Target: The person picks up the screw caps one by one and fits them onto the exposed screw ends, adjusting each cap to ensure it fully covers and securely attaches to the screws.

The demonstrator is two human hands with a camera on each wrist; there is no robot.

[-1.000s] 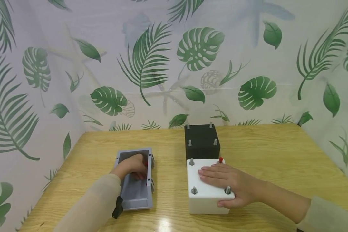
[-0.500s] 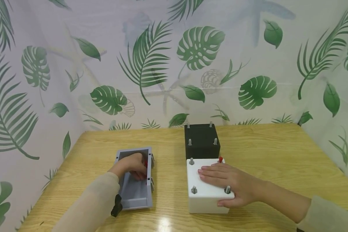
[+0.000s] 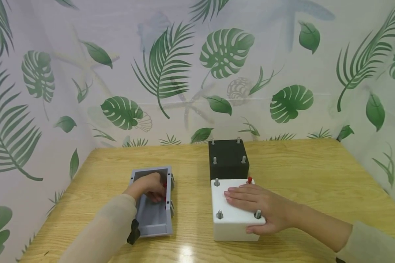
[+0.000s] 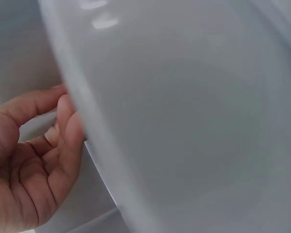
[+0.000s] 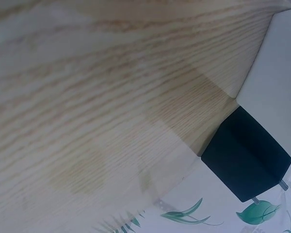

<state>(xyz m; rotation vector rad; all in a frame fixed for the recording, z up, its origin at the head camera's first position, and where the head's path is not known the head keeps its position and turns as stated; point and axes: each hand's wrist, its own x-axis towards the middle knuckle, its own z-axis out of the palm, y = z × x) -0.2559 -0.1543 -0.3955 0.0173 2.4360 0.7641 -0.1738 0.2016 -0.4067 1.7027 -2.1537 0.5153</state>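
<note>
My left hand [image 3: 154,186] reaches down into a grey plastic bin [image 3: 153,229], fingers curled toward its right wall. Small red pieces [image 3: 166,185] show beside the fingers against that wall. In the left wrist view the thumb and fingers come close together, but the bin's wall hides the fingertips, so I cannot tell whether they pinch something. My right hand [image 3: 266,208] lies flat on top of a white box [image 3: 235,233], thumb against its front side. Metal bolts [image 3: 219,214] stand up at three corners of this box, and a red-tipped piece [image 3: 249,180] rises at the far right corner.
Directly behind the white box stands a black box [image 3: 228,157] with upright bolts at its corners. Both rest on a wooden table [image 3: 299,164]. A leaf-print cloth [image 3: 184,73] hangs along the table's back and sides. Clips stick out from the bin's right side.
The head view has shifted very slightly. My left hand has barely moved within the bin, and my right hand keeps its place on the white box.
</note>
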